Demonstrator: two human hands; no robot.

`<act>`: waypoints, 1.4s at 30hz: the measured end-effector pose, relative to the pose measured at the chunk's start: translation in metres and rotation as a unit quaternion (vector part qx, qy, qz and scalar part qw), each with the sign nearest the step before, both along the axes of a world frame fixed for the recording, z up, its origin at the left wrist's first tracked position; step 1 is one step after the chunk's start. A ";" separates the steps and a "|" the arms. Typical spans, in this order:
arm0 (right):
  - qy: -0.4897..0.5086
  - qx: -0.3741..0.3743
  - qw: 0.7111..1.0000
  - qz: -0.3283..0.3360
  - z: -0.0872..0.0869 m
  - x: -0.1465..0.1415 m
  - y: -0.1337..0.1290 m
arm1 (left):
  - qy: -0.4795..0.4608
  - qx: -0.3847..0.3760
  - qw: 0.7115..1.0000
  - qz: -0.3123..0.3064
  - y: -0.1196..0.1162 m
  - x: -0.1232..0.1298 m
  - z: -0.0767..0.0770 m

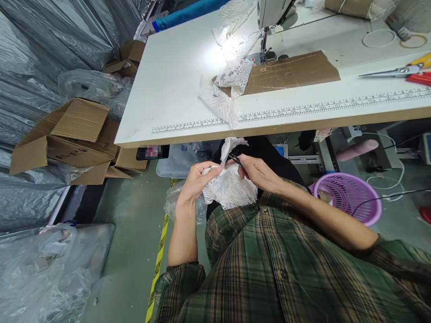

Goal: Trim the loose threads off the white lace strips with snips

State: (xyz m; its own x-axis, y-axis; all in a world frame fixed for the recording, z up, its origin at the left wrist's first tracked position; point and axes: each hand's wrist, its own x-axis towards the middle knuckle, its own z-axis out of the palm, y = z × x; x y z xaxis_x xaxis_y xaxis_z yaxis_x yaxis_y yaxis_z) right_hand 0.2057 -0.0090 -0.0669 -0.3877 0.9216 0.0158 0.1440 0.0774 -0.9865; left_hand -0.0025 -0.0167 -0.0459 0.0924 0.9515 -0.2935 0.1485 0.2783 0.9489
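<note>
White lace (232, 188) lies bunched over my lap, just below the table's front edge. My left hand (198, 179) pinches its upper left edge between thumb and fingers. From the right, my right hand (257, 172) grips a slim black tool (233, 158) with a narrow tip, either tweezers or small snips; I cannot tell which. Its tip is close to the lace beside my left thumb. More lace (232, 80) trails across the tabletop by the sewing machine (269, 13) and hangs toward the front edge.
A brown cardboard piece (292, 72) lies on the white sewing table (168, 80), with scissors (400, 72) at right. A printed ruler runs along the front. Below right stands a purple basket (363, 184); cardboard boxes (81, 134) and plastic bags fill the left.
</note>
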 end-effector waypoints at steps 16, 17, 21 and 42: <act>-0.050 0.004 0.999 -0.014 -0.013 -0.016 0.006 | -0.037 -0.029 0.999 0.002 -0.002 0.004 0.000; -0.031 -0.008 0.999 -0.012 -0.013 -0.013 0.004 | -0.049 -0.038 0.998 0.000 -0.002 0.005 0.001; 0.075 -0.017 0.997 0.027 -0.006 -0.005 -0.001 | -0.075 -0.053 0.995 -0.041 -0.005 0.010 0.003; 0.158 -0.068 0.985 0.004 0.004 -0.008 0.003 | -0.060 -0.033 0.992 -0.110 -0.005 0.019 0.010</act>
